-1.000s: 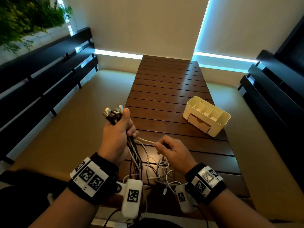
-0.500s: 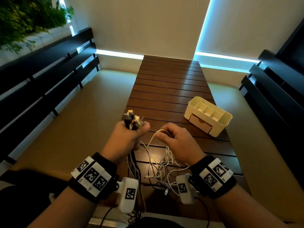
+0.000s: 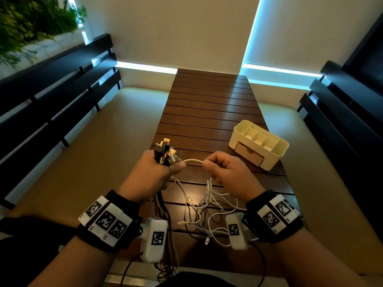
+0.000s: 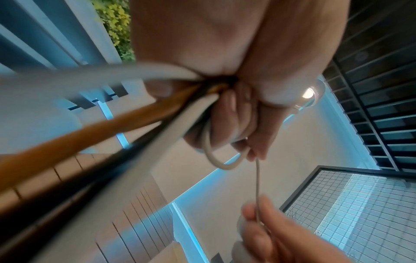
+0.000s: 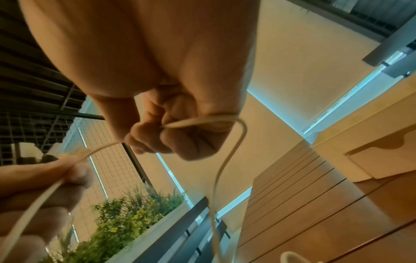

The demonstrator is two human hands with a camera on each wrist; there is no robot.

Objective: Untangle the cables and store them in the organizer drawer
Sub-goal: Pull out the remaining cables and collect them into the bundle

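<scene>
My left hand (image 3: 157, 172) grips a bundle of cables (image 3: 165, 151) upright, their plugs sticking out above the fist; in the left wrist view white, orange and black cords (image 4: 126, 113) run out of the fist. My right hand (image 3: 221, 168) pinches a white cable (image 3: 192, 160) that spans the short gap between both hands; the right wrist view shows that cable (image 5: 202, 121) held in curled fingers and looping down. Loose white cable loops (image 3: 203, 212) lie tangled on the table below. The cream organizer (image 3: 259, 143) stands to the right, its small drawer (image 3: 249, 153) closed.
The slatted brown wooden table (image 3: 207, 104) stretches away ahead. Dark benches (image 3: 51, 96) flank it left and right. A planter with green foliage (image 3: 31, 19) sits at upper left. Black camera leads hang near the table's near edge.
My left hand moved right and lower with the cable bundle. My right hand rose off the tangle and now holds a short white cable stretch level between the hands.
</scene>
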